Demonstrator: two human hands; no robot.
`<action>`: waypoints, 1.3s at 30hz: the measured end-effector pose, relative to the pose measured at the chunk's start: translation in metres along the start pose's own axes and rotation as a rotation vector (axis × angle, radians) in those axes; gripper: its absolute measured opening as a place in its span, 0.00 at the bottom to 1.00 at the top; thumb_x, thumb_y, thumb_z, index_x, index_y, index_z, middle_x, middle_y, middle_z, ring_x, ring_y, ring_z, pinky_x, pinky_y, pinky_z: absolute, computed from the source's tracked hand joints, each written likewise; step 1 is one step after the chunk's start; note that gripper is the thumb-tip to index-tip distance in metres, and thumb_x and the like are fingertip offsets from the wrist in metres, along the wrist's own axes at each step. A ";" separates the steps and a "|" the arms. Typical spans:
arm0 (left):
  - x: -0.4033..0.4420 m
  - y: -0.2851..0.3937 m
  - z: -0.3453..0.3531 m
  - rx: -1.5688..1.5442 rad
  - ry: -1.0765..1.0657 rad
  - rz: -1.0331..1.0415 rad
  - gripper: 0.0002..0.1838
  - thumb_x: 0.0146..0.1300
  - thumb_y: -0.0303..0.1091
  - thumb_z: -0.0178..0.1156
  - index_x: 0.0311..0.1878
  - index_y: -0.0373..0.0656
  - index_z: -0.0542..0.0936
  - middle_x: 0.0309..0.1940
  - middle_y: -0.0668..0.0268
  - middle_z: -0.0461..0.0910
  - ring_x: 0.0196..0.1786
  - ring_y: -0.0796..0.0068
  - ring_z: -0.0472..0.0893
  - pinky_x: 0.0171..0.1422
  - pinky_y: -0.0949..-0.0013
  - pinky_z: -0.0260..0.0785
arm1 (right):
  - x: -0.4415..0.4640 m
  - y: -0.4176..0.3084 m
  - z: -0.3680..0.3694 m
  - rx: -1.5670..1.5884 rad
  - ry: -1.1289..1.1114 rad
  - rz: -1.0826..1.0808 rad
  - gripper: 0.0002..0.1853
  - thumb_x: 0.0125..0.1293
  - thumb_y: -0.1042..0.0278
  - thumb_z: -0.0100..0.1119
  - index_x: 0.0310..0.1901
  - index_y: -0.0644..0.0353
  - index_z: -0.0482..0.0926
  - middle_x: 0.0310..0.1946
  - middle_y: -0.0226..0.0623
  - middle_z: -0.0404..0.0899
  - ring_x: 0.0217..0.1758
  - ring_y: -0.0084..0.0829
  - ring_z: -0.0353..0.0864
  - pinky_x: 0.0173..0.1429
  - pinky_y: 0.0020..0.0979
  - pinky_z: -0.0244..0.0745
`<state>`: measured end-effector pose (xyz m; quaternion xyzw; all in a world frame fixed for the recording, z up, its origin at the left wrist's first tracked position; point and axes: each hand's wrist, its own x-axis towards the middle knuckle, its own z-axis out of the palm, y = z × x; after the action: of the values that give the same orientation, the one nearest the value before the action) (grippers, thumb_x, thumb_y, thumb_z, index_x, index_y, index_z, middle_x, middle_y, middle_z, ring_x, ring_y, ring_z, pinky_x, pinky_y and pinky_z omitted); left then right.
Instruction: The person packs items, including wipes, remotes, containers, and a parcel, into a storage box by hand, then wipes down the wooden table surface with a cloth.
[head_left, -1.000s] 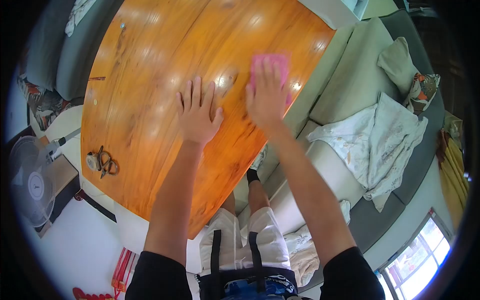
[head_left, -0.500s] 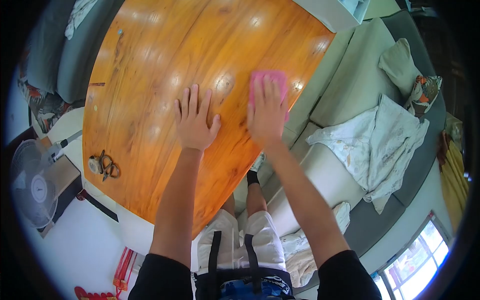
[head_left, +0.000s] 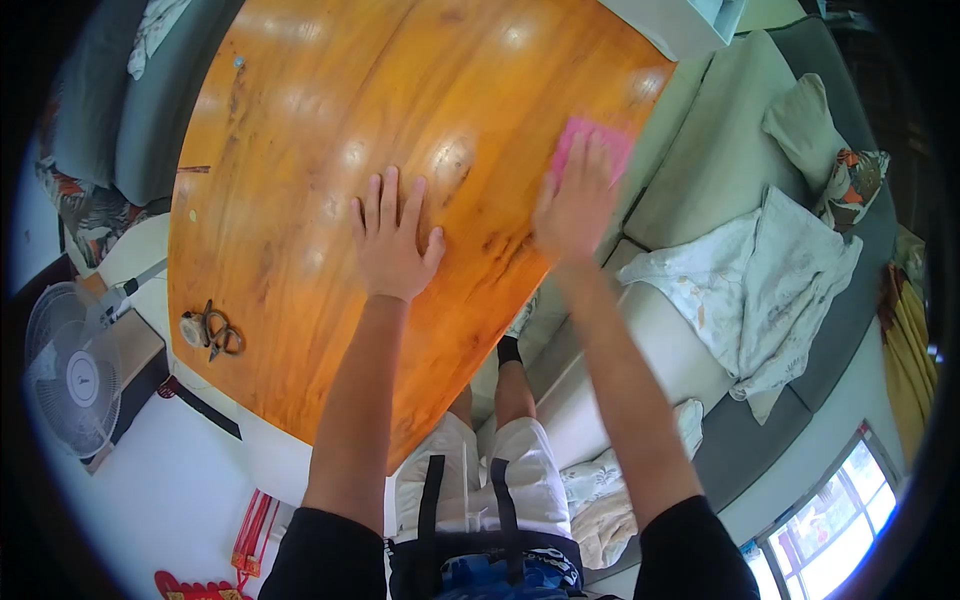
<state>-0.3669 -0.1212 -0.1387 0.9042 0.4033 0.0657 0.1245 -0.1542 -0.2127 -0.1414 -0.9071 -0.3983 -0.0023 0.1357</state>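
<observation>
A glossy wooden table (head_left: 290,190) spreads out before me. My left hand (head_left: 396,245) lies flat on it near the middle, fingers spread, holding nothing. Under the fingers of my right hand (head_left: 577,210) is a pink cloth (head_left: 598,140), pressed on the tabletop at its right edge. The right hand is slightly blurred, and its palm hides part of the cloth.
Scissors (head_left: 222,335) and a small roll (head_left: 191,328) lie at the table's left corner. A white fan (head_left: 75,375) stands at the left. On the right, a sofa (head_left: 690,170) holds a rumpled white cloth (head_left: 750,290). A white box (head_left: 680,25) sits at the far edge.
My right hand and the pink cloth have moved right, to the table's edge, after sliding a little toward me earlier. My left hand has stayed almost in place.
</observation>
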 end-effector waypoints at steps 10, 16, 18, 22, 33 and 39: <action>-0.001 -0.001 0.002 -0.014 0.016 0.000 0.35 0.62 0.45 0.59 0.74 0.54 0.69 0.78 0.57 0.59 0.79 0.51 0.57 0.81 0.40 0.44 | 0.026 0.040 0.009 0.212 0.035 -0.034 0.32 0.68 0.63 0.56 0.73 0.59 0.64 0.76 0.47 0.60 0.80 0.49 0.54 0.81 0.52 0.49; 0.000 0.001 0.003 0.008 0.027 -0.002 0.35 0.61 0.46 0.60 0.73 0.55 0.70 0.78 0.57 0.59 0.80 0.52 0.57 0.81 0.40 0.44 | -0.003 0.006 0.002 -0.006 0.001 -0.078 0.34 0.68 0.62 0.56 0.75 0.58 0.61 0.76 0.48 0.59 0.81 0.50 0.53 0.80 0.54 0.48; -0.001 -0.002 0.003 -0.017 0.047 0.012 0.35 0.61 0.46 0.60 0.73 0.55 0.70 0.78 0.57 0.58 0.80 0.52 0.57 0.81 0.40 0.44 | -0.057 -0.022 -0.015 0.100 -0.147 -0.097 0.34 0.67 0.62 0.57 0.75 0.56 0.62 0.76 0.45 0.60 0.81 0.48 0.53 0.79 0.54 0.49; -0.001 -0.002 0.002 0.001 0.016 0.004 0.36 0.60 0.46 0.60 0.74 0.55 0.69 0.79 0.57 0.58 0.80 0.52 0.56 0.81 0.39 0.43 | -0.133 -0.050 -0.031 0.172 -0.329 -0.203 0.30 0.66 0.67 0.56 0.71 0.55 0.68 0.73 0.42 0.65 0.79 0.43 0.59 0.77 0.53 0.55; 0.000 -0.001 0.002 0.006 0.019 -0.012 0.34 0.62 0.47 0.57 0.73 0.55 0.70 0.78 0.57 0.58 0.80 0.53 0.56 0.82 0.41 0.41 | -0.041 -0.014 -0.069 1.545 -0.445 0.702 0.26 0.65 0.80 0.45 0.66 0.65 0.72 0.62 0.40 0.76 0.65 0.33 0.75 0.71 0.33 0.67; -0.001 -0.001 0.001 -0.010 0.031 0.000 0.35 0.62 0.45 0.58 0.75 0.53 0.68 0.78 0.57 0.58 0.80 0.50 0.55 0.80 0.40 0.44 | -0.002 0.006 -0.068 0.684 -0.015 0.195 0.24 0.67 0.72 0.49 0.65 0.60 0.75 0.62 0.44 0.77 0.67 0.42 0.73 0.73 0.41 0.65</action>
<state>-0.3679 -0.1218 -0.1401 0.9025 0.4048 0.0815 0.1227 -0.1442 -0.2345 -0.0779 -0.8430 -0.2885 0.1507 0.4284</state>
